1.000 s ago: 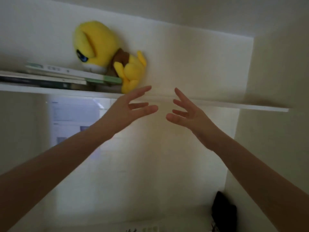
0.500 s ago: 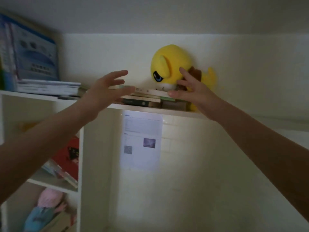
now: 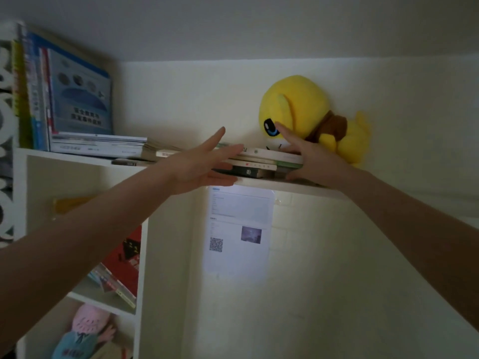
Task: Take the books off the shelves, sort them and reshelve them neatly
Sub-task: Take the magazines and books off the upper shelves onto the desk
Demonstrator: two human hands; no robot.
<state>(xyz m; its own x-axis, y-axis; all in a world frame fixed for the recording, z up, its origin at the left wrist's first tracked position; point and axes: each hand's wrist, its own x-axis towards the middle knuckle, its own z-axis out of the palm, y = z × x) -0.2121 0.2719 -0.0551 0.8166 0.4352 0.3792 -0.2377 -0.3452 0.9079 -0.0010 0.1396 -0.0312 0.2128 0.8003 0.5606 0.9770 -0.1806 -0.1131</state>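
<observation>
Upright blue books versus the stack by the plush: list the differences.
The upright blue books stand on edge at the left end; the stack lies flat by the yellow plush. The upright blue books are untouched; the left hand and right hand flank the stack. Both sit on the top shelf.

Left hand [image 3: 199, 167] and right hand [image 3: 311, 159] now at opposite ends of book stack [image 3: 259, 165].

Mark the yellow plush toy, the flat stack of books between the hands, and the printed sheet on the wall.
Yellow plush toy [image 3: 298, 104]: head view, on its round head.
Flat stack of books [image 3: 260, 166]: head view, on a pale spine mid-stack.
White printed sheet on the wall [image 3: 239, 226]: head view, on its middle.
</observation>
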